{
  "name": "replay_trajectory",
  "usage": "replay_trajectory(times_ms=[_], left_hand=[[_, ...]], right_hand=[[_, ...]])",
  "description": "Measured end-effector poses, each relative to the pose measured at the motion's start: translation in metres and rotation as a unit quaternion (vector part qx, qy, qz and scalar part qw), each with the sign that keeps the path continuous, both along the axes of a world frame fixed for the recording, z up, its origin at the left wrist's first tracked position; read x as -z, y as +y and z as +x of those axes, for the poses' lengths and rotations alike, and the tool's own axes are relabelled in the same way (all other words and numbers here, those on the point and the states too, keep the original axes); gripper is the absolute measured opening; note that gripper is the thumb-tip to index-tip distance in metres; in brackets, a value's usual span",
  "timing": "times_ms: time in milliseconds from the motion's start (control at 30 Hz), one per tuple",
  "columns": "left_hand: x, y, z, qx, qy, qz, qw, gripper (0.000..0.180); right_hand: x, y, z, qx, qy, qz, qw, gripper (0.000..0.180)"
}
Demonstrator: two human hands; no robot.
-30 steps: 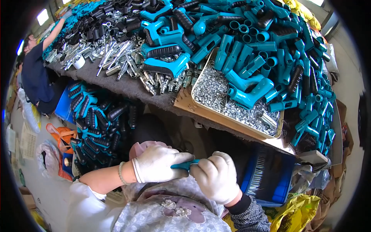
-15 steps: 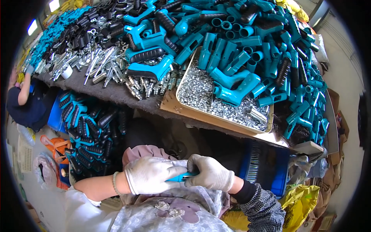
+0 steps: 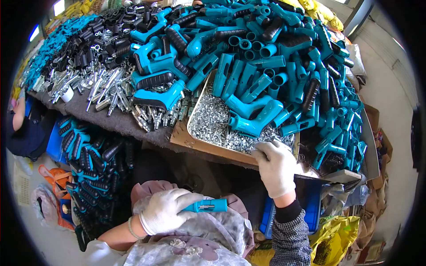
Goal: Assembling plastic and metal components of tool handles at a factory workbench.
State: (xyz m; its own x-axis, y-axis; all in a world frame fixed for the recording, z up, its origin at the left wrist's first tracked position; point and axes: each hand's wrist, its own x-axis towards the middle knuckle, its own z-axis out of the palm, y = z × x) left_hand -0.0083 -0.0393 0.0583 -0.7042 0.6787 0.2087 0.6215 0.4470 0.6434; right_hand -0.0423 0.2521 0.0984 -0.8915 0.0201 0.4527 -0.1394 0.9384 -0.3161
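The left hand (image 3: pixel 166 211) grasps the teal housing (image 3: pixel 217 205), its free end pointing right, while the right hand (image 3: pixel 277 168), grip unclear, is at the tray's near edge (image 3: pixel 222 149).

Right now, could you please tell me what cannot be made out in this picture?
In the head view:
Teal housing in the left hand: its left end is hidden by that hand.
Right hand at the tray: the hand itself hides whether it holds anything.
Small metal pieces: too small to tell their exact shape.
Blue bin: partly hidden by the right sleeve.
Co-worker: cut off by the dark lens rim.
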Motion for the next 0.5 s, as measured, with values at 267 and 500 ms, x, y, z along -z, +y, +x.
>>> replay_trajectory(times_ms=[267, 500], left_hand=[[0.006, 0.002, 0.002, -0.018, -0.037, -0.005, 0.999, 0.044], [0.002, -0.002, -0.001, -0.029, 0.003, 0.020, 0.999, 0.045]], right_hand=[[-0.006, -0.001, -0.034, 0.030, -0.137, 0.048, 0.989, 0.016], [-0.005, 0.005, -0.026, -0.009, -0.004, -0.031, 0.999, 0.010]])
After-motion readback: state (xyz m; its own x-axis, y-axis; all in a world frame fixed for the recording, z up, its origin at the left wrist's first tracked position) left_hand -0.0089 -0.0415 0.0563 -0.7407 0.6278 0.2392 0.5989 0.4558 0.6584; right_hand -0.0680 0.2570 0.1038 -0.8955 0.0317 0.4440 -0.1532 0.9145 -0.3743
